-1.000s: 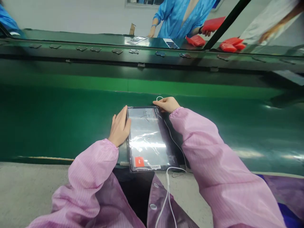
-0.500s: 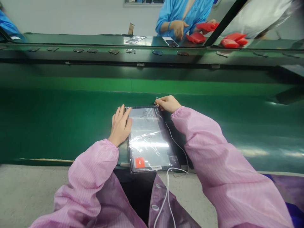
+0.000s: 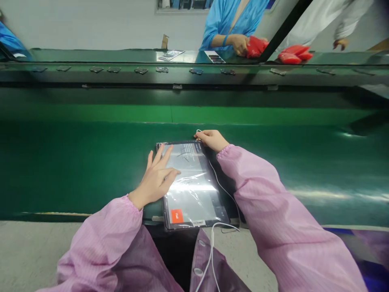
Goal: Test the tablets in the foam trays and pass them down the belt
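1. The left hand (image 3: 156, 176) lies flat with fingers spread, its fingers resting on the left part of the tablet's screen; it grips nothing.
2. The tablet (image 3: 191, 186), wrapped in clear film, lies flat on the green conveyor belt (image 3: 75, 162) just in front of the person, its near edge at the belt's lip. An orange label (image 3: 177, 215) shows at its near left corner.
3. A white cable (image 3: 223, 190) runs along the tablet's right side and drops down over the pink sleeves.
4. The right hand (image 3: 212, 140) sits at the tablet's far right corner, fingers curled together and pinched on the cable's end.
5. Beyond the belt, on a far table (image 3: 121, 54), a person in blue handles red packets (image 3: 257, 46), and more red packets (image 3: 293, 54) lie to the right.
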A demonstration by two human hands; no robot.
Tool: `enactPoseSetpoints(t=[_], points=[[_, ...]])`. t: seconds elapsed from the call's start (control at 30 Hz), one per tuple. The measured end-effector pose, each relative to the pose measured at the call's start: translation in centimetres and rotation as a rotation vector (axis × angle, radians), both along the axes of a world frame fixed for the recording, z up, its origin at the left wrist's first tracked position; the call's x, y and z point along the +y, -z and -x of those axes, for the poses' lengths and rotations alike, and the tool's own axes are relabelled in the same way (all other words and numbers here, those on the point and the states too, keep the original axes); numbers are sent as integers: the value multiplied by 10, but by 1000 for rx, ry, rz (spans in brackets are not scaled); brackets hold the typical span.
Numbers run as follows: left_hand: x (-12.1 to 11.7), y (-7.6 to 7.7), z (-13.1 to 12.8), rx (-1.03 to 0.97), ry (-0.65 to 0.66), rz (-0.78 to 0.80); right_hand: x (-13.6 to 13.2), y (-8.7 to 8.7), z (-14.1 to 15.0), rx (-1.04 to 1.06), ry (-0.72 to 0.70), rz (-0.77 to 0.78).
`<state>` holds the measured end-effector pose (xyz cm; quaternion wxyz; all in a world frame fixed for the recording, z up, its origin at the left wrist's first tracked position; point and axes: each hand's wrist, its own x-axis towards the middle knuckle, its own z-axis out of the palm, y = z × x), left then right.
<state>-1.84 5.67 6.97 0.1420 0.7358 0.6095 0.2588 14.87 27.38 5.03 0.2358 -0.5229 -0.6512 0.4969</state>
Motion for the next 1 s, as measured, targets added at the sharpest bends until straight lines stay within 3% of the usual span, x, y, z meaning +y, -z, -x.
enactPoseSetpoints(t=[0.1,0.2,0.5,0.7,0.83,1.0], points=[[-16,4,10,-55,-47,-28,-2,-3,-1,-17,3,4],[-18,6,18,-64,-138,-23,-4,-7,-1,-46,19,-9],[30,-1,20,71,-191,6,-3,-2,2,-76,83,-32],[37,5,27,16,-261,75,0,5,0,-38,78,-39],[41,9,23,68,-232,88,1,3,0,-11,56,18],[38,3,15,125,-145,75,-2,-1,0,2,61,41]])
